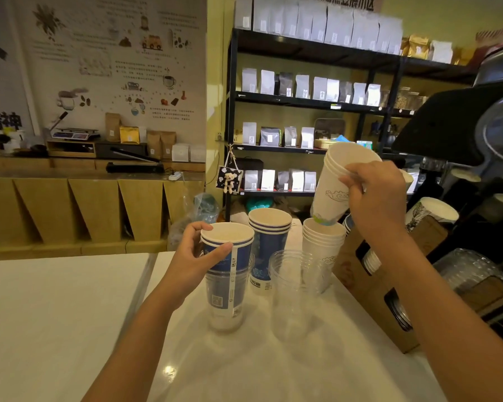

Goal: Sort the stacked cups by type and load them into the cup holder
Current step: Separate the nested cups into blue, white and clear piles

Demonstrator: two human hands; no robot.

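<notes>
My left hand [196,258] grips the rim of a mixed stack [228,274]: blue paper cups nested in clear plastic cups, standing on the white counter. My right hand [375,198] holds a tilted stack of white paper cups [336,184] just above another stack of white paper cups [323,242] on the counter. A second blue paper cup stack [269,248] stands behind. Clear plastic cups [295,291] stand in front of the white stack. The brown cardboard cup holder [369,288] lies at the right, with cup rims showing in its openings.
The white counter [70,314] has a seam left of the cups. More cup stacks [431,211] and clear lids [468,269] sit at the far right beside a dark machine [462,123]. Black shelves [302,103] with coffee bags stand behind.
</notes>
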